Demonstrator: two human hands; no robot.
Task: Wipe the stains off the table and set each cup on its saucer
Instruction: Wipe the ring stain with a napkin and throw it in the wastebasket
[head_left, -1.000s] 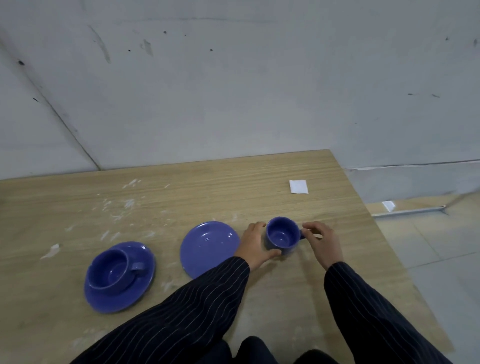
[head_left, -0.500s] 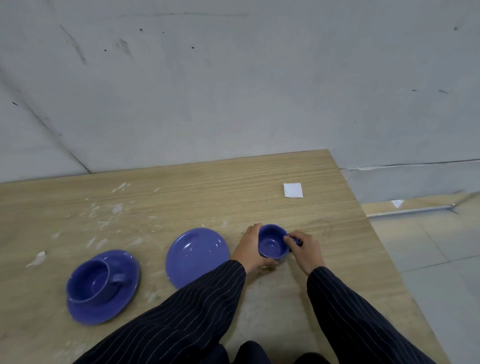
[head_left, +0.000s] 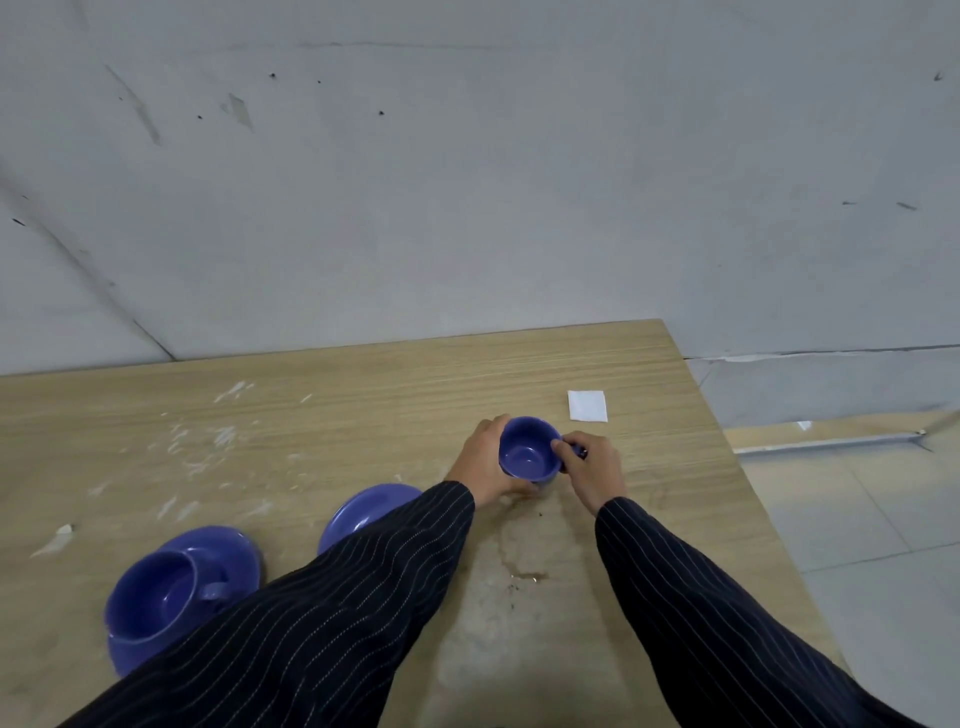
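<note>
A: At the left end of the table (head_left: 363, 374), what did we have?

B: We had a blue cup (head_left: 156, 597) sitting upright on its blue saucer (head_left: 234, 551), handle toward the right. As far as we could see, it held nothing; its inside showed only glaze. Behind it, white smears (head_left: 208, 441) were scattered over the wood, and a white scrap (head_left: 57, 538) lay near the left edge.

A: And next along?

B: We saw a second saucer (head_left: 374, 506), bare, partly hidden under our left sleeve (head_left: 311, 623). No cup stood on it.

A: Where was the second cup?

B: Right of that saucer and apart from it. Our left hand (head_left: 483, 462) was curled around the near and left side of the second cup (head_left: 527, 452), and our right hand (head_left: 592, 467) pinched its handle between thumb and fingers. So both hands gripped the same cup. It tilted a little toward us, and we could see down into it: nothing inside. We couldn't tell whether its base touched the table.

A: Anything below it?

B: A pale, dull patch (head_left: 519, 623) ran toward us between the sleeves, with a thin brown ring mark (head_left: 527, 576) and a few dark specks in it.

A: And farther right?

B: A small white folded wipe (head_left: 587, 405) lay flat near the table's right edge, just behind the held cup and not touching it.
</note>
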